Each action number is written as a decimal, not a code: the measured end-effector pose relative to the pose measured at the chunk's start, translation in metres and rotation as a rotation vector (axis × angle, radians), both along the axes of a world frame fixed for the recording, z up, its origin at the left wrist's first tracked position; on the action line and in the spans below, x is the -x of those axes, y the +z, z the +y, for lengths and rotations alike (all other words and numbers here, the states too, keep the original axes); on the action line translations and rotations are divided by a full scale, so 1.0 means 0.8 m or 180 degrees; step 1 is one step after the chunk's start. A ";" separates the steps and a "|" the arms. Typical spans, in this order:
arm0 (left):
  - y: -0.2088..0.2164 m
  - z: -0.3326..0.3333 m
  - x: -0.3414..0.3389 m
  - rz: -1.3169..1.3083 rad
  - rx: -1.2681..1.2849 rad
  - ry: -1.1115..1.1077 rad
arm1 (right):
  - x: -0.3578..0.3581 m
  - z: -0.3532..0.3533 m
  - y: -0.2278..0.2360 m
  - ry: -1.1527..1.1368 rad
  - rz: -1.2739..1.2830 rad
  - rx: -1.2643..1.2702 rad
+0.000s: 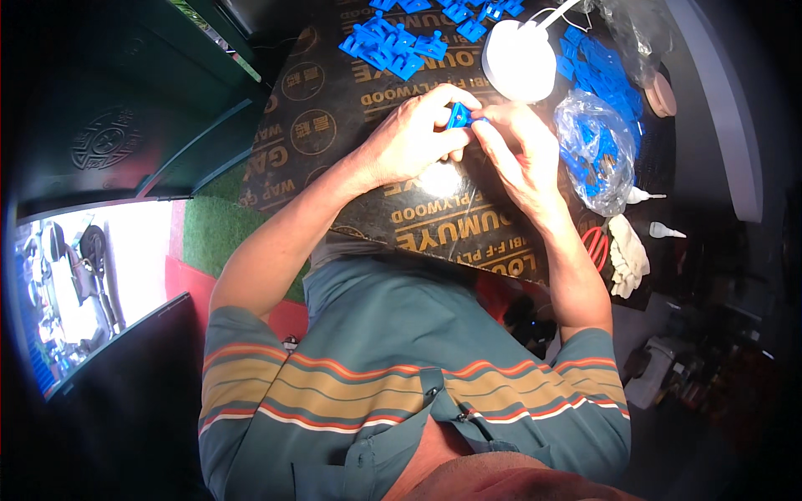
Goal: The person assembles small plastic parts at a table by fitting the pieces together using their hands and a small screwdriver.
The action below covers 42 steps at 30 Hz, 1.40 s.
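Observation:
Over the dark printed plywood table, my left hand is closed around a small blue plastic part, which shows between thumb and fingers. My right hand meets it from the right, its thumb and fingertips pinched on a small blue piece at that part's right end. Whether the two blue pieces are joined cannot be made out. Beyond my hands, to the far left, lies a pile of similar blue plastic parts.
A white lamp base stands just beyond my right hand. Right of it are more blue parts, a clear plastic bag with small pieces, white-tipped bottles, red-handled pliers or scissors and a pale work glove.

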<state>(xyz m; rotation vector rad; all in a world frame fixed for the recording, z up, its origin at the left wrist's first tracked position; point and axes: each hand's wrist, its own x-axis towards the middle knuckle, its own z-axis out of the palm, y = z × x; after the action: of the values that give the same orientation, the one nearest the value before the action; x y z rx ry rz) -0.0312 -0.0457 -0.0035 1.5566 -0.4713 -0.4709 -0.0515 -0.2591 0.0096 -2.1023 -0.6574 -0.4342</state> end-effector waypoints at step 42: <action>-0.006 -0.001 0.002 0.0006 0.0075 -0.0057 | 0.004 0.004 -0.007 -0.0172 -0.0435 0.0430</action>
<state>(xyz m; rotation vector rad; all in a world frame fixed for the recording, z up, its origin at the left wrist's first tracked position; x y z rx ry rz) -0.0325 -0.0467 -0.0084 1.5301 -0.4882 -0.4790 -0.0544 -0.2556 0.0038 -2.2367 -0.7277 -0.5822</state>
